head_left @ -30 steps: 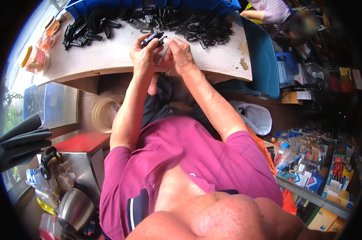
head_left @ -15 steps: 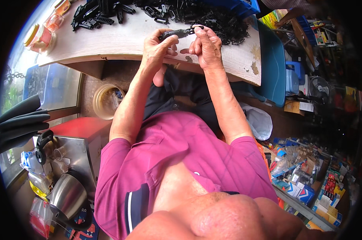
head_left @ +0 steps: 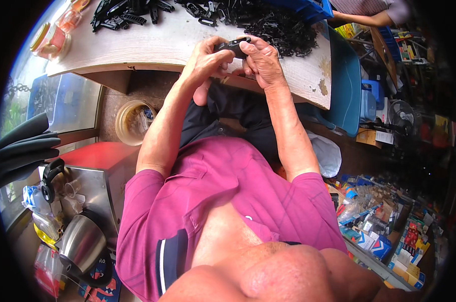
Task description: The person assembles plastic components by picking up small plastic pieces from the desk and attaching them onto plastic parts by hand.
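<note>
Above the near edge of the table, both hands are closed on a black plastic part (head_left: pixel 232 47). My left hand (head_left: pixel 206 59) grips its left end, thumb along the near side. On its right end press the thumb and fingers of my right hand (head_left: pixel 264 63). Fingers cover much of the part, so its exact kind and whether it is one piece or two cannot be made out. Just beyond my hands lies a heap of small black plastic pieces (head_left: pixel 268 27). Longer black plastic parts (head_left: pixel 122 12) are piled farther left on the table.
The pale, worn table (head_left: pixel 152 45) has a blue crate (head_left: pixel 301 11) at its back right and jars (head_left: pixel 49 40) at its left end. A teal chair (head_left: pixel 343 83) stands right of it. Below are a bucket (head_left: pixel 132 123) and a steel kettle (head_left: pixel 84 246). Another person's arm (head_left: pixel 366 19) shows far right.
My hands have drawn closer together, and my right fingers now press against the black part's end. Another person's arm and sleeve have come further into view at the upper right.
</note>
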Action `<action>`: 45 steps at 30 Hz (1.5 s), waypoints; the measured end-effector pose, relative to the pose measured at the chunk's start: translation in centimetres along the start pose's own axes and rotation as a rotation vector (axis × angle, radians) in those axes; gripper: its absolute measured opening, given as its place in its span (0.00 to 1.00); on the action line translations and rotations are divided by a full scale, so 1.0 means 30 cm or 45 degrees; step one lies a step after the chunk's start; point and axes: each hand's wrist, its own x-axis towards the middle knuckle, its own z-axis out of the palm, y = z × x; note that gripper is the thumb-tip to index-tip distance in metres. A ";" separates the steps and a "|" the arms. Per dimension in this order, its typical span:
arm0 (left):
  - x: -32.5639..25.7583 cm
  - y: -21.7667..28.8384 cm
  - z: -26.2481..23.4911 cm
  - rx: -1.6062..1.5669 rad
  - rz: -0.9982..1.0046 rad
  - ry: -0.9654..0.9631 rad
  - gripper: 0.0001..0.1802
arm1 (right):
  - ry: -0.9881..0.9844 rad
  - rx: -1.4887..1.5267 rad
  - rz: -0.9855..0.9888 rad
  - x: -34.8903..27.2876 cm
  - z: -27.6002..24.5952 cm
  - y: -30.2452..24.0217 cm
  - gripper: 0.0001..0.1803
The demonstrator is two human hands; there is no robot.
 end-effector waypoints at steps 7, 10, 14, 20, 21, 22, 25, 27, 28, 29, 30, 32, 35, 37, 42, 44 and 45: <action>0.010 -0.002 0.010 0.058 0.010 0.012 0.18 | 0.030 -0.076 0.033 -0.014 0.012 -0.011 0.16; 0.009 0.017 0.015 -0.044 -0.046 0.049 0.18 | 0.000 -0.025 0.036 -0.012 -0.008 0.011 0.17; 0.024 0.005 0.046 -0.079 -0.072 0.182 0.17 | -0.002 -0.037 0.029 -0.016 -0.007 0.021 0.18; 0.036 -0.023 0.054 -0.149 0.042 0.309 0.13 | 0.151 -0.150 0.013 -0.010 0.010 0.036 0.22; 0.038 -0.025 0.056 -0.188 0.072 0.337 0.12 | 0.160 -0.145 0.009 -0.008 0.008 0.039 0.22; 0.040 -0.024 0.058 -0.190 0.082 0.358 0.09 | 0.173 -0.173 0.076 -0.005 0.016 0.032 0.23; 0.033 -0.038 0.056 -0.276 0.132 0.349 0.08 | 0.157 -0.224 0.212 -0.011 0.027 0.022 0.25; 0.030 -0.037 0.064 -0.249 0.134 0.338 0.07 | 0.167 -0.209 0.144 -0.012 0.030 0.038 0.29; 0.027 -0.037 0.065 -0.241 0.146 0.314 0.07 | 0.202 -0.187 0.060 -0.018 0.045 0.039 0.25; 0.024 -0.037 0.068 -0.233 0.159 0.291 0.07 | 0.206 -0.184 0.059 -0.024 0.050 0.044 0.25; 0.020 -0.037 0.074 -0.230 0.157 0.287 0.07 | 0.229 -0.148 0.017 -0.028 0.051 0.050 0.23; 0.009 -0.025 0.094 -0.327 0.049 0.273 0.07 | 0.259 -0.110 -0.026 -0.039 0.047 0.056 0.21; 0.014 -0.024 0.102 -0.262 0.048 0.215 0.08 | 0.304 0.009 -0.011 -0.050 0.036 0.054 0.18; 0.010 -0.020 0.112 -0.297 0.040 0.190 0.09 | 0.326 0.004 -0.082 -0.059 0.023 0.046 0.17; 0.102 -0.071 0.127 0.281 0.625 0.406 0.16 | 0.438 0.081 -0.080 -0.098 -0.090 0.028 0.23; 0.178 -0.077 0.128 0.736 0.934 0.560 0.15 | 0.548 0.100 -0.038 -0.120 -0.161 -0.004 0.28; 0.205 -0.072 0.130 0.930 1.012 0.612 0.16 | 0.600 0.085 -0.028 -0.127 -0.202 -0.018 0.30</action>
